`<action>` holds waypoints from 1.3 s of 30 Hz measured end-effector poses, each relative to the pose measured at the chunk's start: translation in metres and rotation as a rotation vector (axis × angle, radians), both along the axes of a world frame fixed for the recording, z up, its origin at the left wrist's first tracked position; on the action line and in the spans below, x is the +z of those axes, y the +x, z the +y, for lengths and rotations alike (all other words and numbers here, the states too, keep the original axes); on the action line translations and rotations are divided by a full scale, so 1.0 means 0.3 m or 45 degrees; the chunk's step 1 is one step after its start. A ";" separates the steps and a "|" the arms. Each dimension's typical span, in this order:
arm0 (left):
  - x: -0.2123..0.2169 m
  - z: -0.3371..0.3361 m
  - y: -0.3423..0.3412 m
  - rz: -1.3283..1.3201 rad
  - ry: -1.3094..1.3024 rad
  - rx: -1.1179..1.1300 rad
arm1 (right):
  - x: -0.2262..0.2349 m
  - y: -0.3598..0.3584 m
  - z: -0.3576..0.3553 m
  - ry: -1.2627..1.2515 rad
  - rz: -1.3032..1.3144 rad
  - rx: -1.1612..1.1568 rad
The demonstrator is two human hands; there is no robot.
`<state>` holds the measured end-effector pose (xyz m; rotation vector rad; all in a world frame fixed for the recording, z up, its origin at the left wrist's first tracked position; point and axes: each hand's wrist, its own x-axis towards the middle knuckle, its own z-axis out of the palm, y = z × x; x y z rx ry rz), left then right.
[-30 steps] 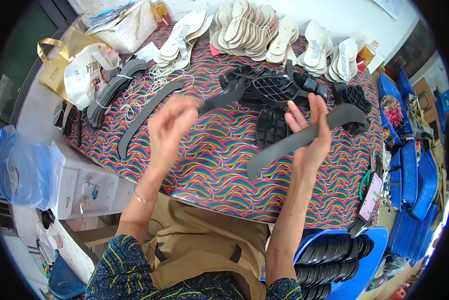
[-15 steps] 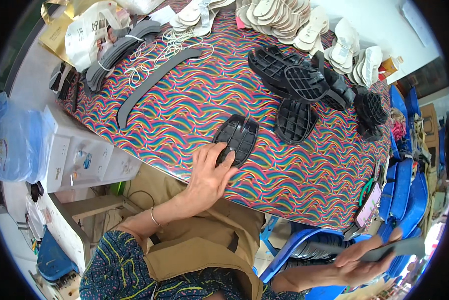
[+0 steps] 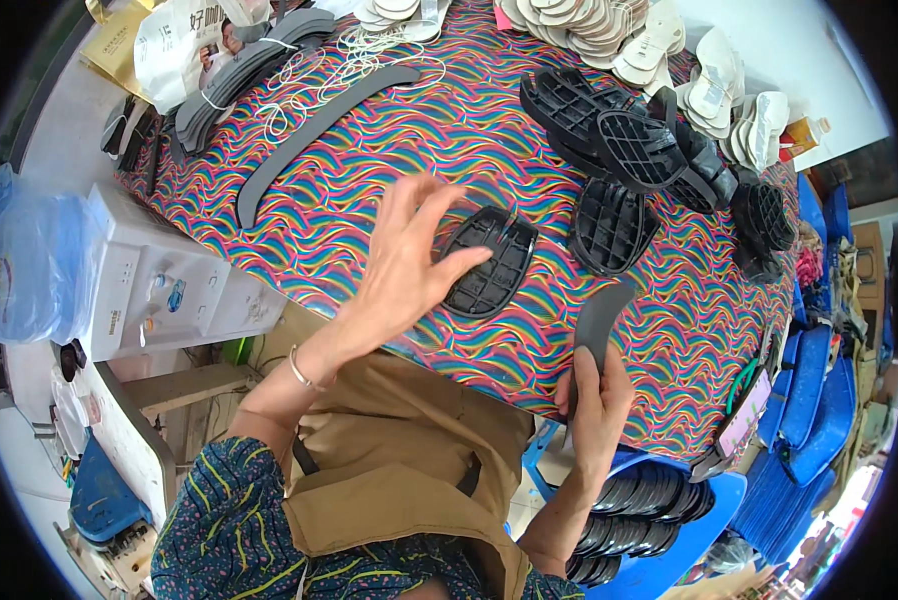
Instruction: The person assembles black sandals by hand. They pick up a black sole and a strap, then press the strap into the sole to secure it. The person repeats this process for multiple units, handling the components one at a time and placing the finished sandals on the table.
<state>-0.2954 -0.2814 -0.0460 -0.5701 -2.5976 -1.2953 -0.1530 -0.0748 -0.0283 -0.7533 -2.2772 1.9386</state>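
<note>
A black ribbed shoe heel piece lies on the patterned table with its grid side up. My left hand hovers over its left edge, fingers spread and thumb reaching across it; nothing is held. In my right hand, closed at the table's front edge, is a curved dark grey strip that points away from me. Another black heel piece stands just beyond the strip. A longer curved grey strip rests farther left.
Several black shoe soles are piled at the right back. Pale insoles line the far edge. Tied grey strips and loose white cord lie back left. A blue chair holds stacked black parts; a phone sits at the right edge.
My right hand has swung in from the lower right, bringing the grey strip over the table. My left hand has risen off the heel piece and spread its fingers. The view has shifted slightly.
</note>
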 end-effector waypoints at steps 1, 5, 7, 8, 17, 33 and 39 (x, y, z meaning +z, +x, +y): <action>-0.013 0.007 -0.035 0.198 -0.187 0.000 | 0.001 -0.019 -0.008 0.009 -0.011 0.005; -0.048 0.029 -0.105 0.266 -0.335 -0.305 | -0.083 -0.055 0.001 0.477 0.189 0.079; -0.030 0.035 -0.073 0.083 -0.011 -0.337 | -0.092 -0.076 -0.011 0.366 0.116 0.048; 0.002 0.028 -0.041 -0.053 0.169 -0.383 | -0.093 -0.085 -0.013 0.312 0.089 0.033; -0.075 0.074 0.092 -0.951 0.887 -0.361 | -0.095 -0.085 -0.006 0.107 -0.003 0.071; -0.082 0.137 0.058 -1.157 0.714 -0.467 | -0.112 -0.074 -0.007 0.199 0.029 0.133; -0.062 0.135 0.051 -1.163 0.645 -0.452 | -0.112 -0.073 -0.011 0.225 0.033 0.139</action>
